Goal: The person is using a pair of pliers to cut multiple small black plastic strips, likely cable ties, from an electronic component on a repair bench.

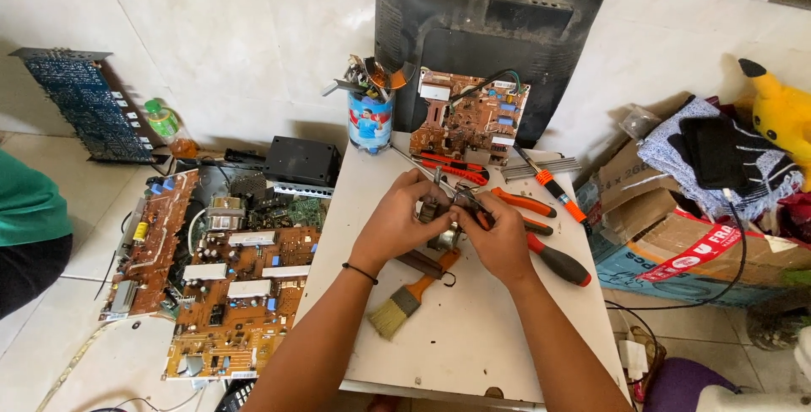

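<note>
1. While both hands meet over the white table, they clasp a small metal part between them, raised just off the tabletop.
2. Left hand is clenched around the part's left side, with its fingers curled over the top.
3. Right hand grips the right side; whether it also pinches a thin tool at the part, I cannot tell.
4. By its look the part is stiff metal, dense for its bulk, with hard edges. It should not bend, but smooth faces could slip, so its flat sides seem the best places to hold.
5. Just under the grip lies a paintbrush, bristles toward the person.
6. Right of the grip lie orange-handled pliers and a red-and-black screwdriver, with the right hand partly over them.
7. Beyond the grip stand a tool-filled can and a brown circuit board, leaning on a black monitor shell.
8. Left of the grip, more circuit boards lie on the floor.
</note>
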